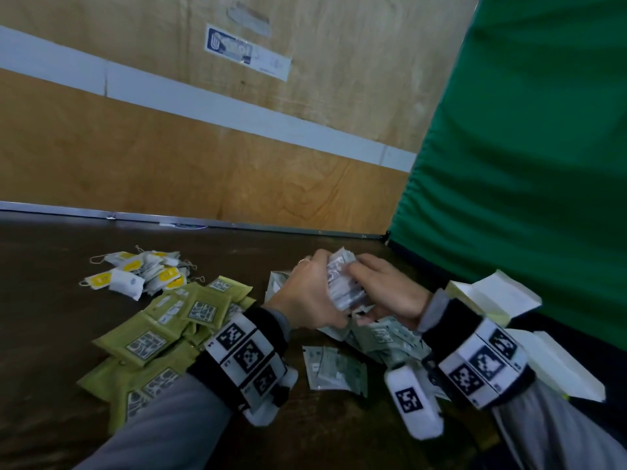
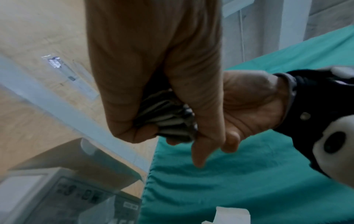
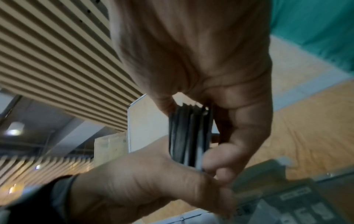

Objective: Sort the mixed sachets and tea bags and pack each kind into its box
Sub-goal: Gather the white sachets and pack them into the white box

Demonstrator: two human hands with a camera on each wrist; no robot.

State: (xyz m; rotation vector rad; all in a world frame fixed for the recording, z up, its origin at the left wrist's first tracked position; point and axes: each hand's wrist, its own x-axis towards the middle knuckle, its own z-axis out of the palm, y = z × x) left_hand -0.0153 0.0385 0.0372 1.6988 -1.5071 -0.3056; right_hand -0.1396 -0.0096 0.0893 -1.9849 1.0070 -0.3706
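Note:
Both hands grip one stack of grey sachets above the dark table. My left hand clasps its left side and my right hand its right side. The left wrist view shows the stack edge-on between curled fingers, and the right wrist view shows the stack upright. Loose grey sachets lie under the hands. Olive-green sachets spread at the left. Tea bags with yellow tags are piled behind them.
Open white boxes stand at the right, against a green cloth screen. A plywood wall closes the table's far side. Bare dark table shows at the far left.

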